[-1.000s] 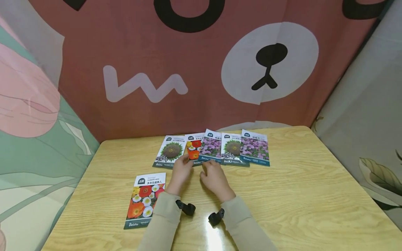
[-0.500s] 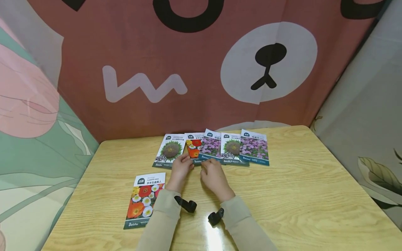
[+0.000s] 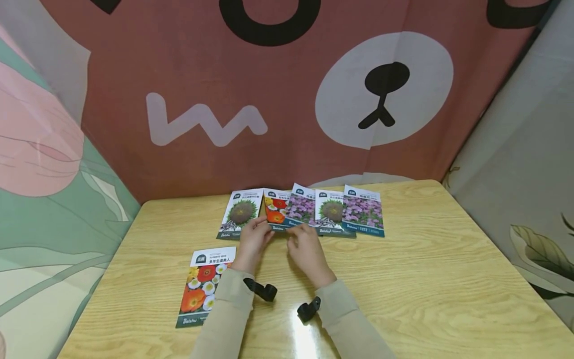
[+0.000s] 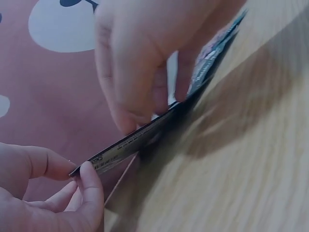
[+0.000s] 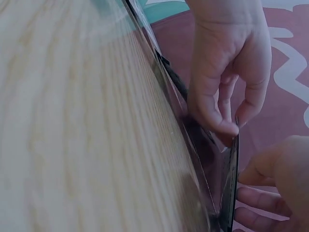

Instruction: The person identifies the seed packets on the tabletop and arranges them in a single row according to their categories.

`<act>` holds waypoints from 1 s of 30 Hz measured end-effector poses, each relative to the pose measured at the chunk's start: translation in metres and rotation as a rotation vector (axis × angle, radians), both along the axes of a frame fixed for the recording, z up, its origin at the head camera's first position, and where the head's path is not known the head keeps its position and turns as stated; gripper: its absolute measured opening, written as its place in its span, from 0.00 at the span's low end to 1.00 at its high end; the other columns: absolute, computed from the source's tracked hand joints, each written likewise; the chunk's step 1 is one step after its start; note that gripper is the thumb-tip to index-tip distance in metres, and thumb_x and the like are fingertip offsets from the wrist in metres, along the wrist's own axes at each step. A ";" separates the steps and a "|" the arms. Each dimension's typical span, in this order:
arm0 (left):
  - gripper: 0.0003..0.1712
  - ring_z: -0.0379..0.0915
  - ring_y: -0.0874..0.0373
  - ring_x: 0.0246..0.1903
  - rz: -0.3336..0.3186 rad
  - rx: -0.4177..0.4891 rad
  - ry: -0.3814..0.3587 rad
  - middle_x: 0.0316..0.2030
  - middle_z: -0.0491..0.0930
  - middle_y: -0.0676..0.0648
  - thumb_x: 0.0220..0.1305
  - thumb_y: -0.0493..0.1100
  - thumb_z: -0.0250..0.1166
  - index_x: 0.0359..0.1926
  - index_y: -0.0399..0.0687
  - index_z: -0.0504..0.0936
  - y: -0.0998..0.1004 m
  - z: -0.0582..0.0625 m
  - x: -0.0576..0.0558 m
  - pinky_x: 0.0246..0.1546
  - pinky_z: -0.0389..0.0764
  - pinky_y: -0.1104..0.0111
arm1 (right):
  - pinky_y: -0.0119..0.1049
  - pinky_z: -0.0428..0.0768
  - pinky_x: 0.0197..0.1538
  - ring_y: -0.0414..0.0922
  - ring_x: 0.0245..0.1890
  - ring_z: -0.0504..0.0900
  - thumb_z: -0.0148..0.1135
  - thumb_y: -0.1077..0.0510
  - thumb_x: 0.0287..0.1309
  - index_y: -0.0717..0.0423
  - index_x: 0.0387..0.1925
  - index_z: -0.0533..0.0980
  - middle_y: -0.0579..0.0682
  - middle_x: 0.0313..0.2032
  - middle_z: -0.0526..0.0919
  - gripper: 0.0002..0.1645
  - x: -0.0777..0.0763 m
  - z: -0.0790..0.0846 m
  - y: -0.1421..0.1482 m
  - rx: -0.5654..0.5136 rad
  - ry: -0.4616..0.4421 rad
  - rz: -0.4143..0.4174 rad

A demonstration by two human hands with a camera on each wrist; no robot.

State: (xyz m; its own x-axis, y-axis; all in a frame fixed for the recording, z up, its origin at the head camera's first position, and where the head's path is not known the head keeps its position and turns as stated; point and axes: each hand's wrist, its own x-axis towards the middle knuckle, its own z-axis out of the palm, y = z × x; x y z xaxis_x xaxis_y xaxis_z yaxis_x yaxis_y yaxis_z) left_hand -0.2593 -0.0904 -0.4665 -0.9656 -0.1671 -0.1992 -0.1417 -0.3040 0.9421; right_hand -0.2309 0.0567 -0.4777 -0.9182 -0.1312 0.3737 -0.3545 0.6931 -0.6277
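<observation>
In the head view my left hand (image 3: 252,244) pinches the lower left corner of a poppy seed packet (image 3: 276,215), second from the left in a back row. Its near edge is tipped up, and the left wrist view shows the printed underside of the packet (image 4: 126,147). My right hand (image 3: 310,254) is at the lower edges of this packet and the purple-flower packet (image 3: 302,205) overlapping it. Fingers of the right hand (image 4: 145,53) touch the top face. Left of them lies a packet with a spiky brown flower head (image 3: 242,212).
Another spiky-flower packet (image 3: 330,212) and a purple-flower packet (image 3: 363,209) continue the row rightward. A second poppy packet (image 3: 195,299) lies front left, partly behind the left sleeve (image 3: 228,309). A printed cloth (image 3: 287,164) hangs behind the wooden table (image 3: 426,279).
My left hand has shifted slightly left and away from me, and the poppy packet's near edge has risen. The leftmost back packet has moved a little. My right hand has hardly moved.
</observation>
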 end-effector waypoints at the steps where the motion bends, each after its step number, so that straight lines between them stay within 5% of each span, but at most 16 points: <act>1: 0.24 0.74 0.63 0.30 0.001 0.005 0.000 0.48 0.74 0.37 0.65 0.25 0.53 0.62 0.22 0.70 -0.001 0.001 0.000 0.35 0.81 0.76 | 0.51 0.81 0.54 0.58 0.48 0.78 0.63 0.67 0.60 0.66 0.46 0.83 0.60 0.45 0.82 0.13 0.000 0.000 0.000 -0.005 0.002 -0.003; 5: 0.24 0.74 0.64 0.29 0.009 0.001 -0.015 0.49 0.72 0.38 0.65 0.26 0.54 0.63 0.24 0.71 -0.007 0.006 0.003 0.35 0.81 0.75 | 0.51 0.81 0.54 0.58 0.49 0.79 0.63 0.67 0.61 0.65 0.45 0.84 0.59 0.44 0.83 0.11 0.000 -0.001 0.001 -0.058 0.004 -0.016; 12: 0.24 0.73 0.64 0.30 -0.007 -0.033 0.019 0.46 0.73 0.42 0.66 0.27 0.54 0.63 0.27 0.72 -0.018 0.013 0.010 0.38 0.82 0.73 | 0.42 0.81 0.39 0.50 0.35 0.79 0.64 0.68 0.62 0.64 0.42 0.85 0.56 0.37 0.83 0.08 -0.002 -0.004 0.003 -0.219 -0.036 -0.008; 15: 0.24 0.73 0.63 0.33 -0.021 -0.045 0.045 0.49 0.74 0.38 0.67 0.27 0.54 0.64 0.27 0.71 -0.022 0.016 0.016 0.40 0.82 0.72 | 0.42 0.83 0.42 0.51 0.37 0.82 0.64 0.69 0.61 0.64 0.41 0.85 0.57 0.39 0.84 0.08 -0.002 -0.004 0.003 -0.279 -0.074 0.002; 22: 0.24 0.76 0.63 0.41 -0.078 -0.072 0.075 0.62 0.71 0.30 0.70 0.28 0.53 0.66 0.29 0.68 -0.030 0.022 0.030 0.44 0.82 0.72 | 0.47 0.86 0.46 0.56 0.41 0.87 0.63 0.69 0.61 0.65 0.41 0.86 0.62 0.43 0.87 0.09 -0.002 -0.002 0.001 -0.454 -0.225 0.042; 30: 0.22 0.74 0.62 0.43 -0.100 -0.133 0.111 0.52 0.75 0.37 0.68 0.27 0.52 0.62 0.28 0.68 -0.038 0.034 0.043 0.42 0.82 0.71 | 0.40 0.87 0.44 0.45 0.37 0.85 0.60 0.72 0.62 0.72 0.46 0.82 0.63 0.41 0.86 0.12 -0.003 -0.003 -0.002 -0.705 -0.444 0.048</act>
